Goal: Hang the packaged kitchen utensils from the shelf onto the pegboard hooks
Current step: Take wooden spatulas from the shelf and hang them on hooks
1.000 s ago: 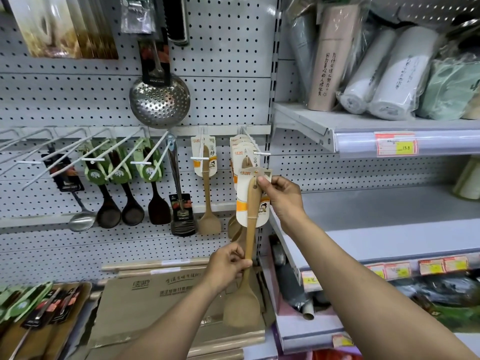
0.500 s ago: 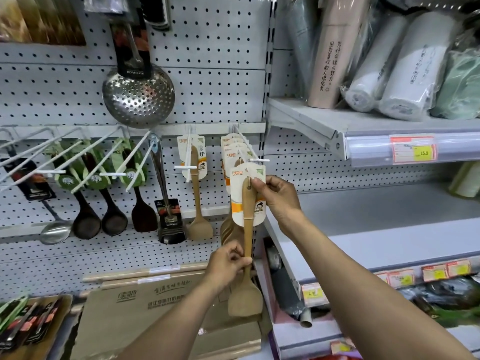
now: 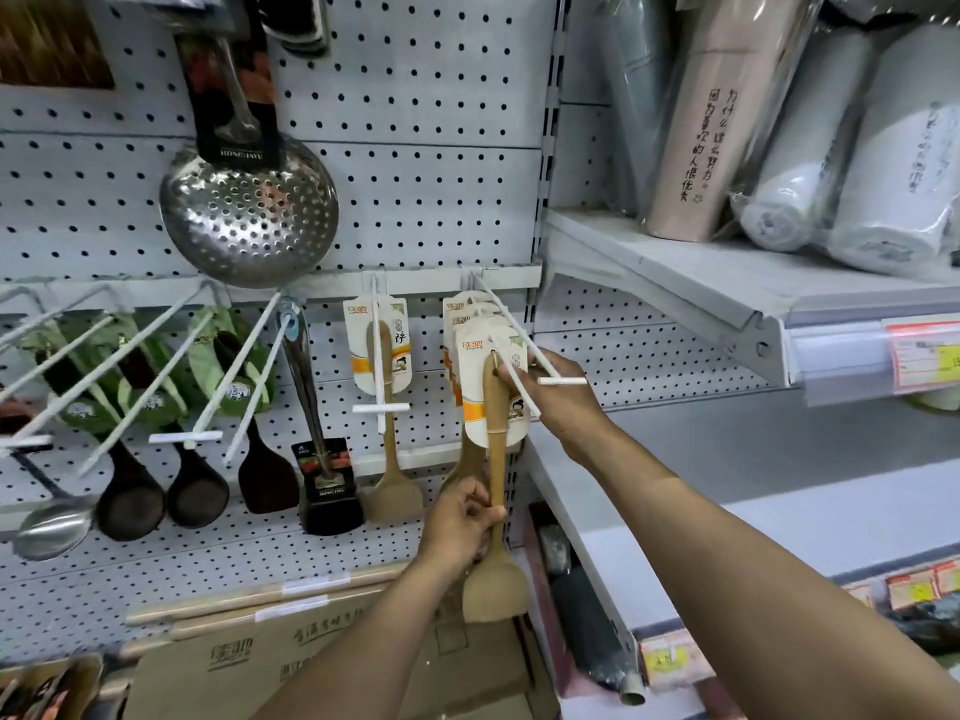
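A wooden spatula [image 3: 496, 511] with a white and orange card label hangs upright in front of the pegboard [image 3: 415, 200]. My left hand [image 3: 460, 522] grips its handle low down, just above the blade. My right hand [image 3: 561, 392] pinches the right side of the card at the top. The card's hole sits on the white peg hook [image 3: 519, 340], in front of several identical carded spatulas [image 3: 470, 314] hanging on that same hook. One more carded spatula [image 3: 382, 407] hangs on the hook to the left.
A steel skimmer [image 3: 249, 210] hangs higher up. Dark ladles and turners with green cards [image 3: 197, 459] fill the left hooks. Cardboard boxes [image 3: 311, 662] and wooden rolling pins [image 3: 260, 600] lie below. A shelf [image 3: 675, 283] with wrapped rolls [image 3: 810, 189] juts out at right.
Both hands have carried the spatula up and toward the pegboard. Its card, held off the hook before, now sits threaded on the hook behind the tip.
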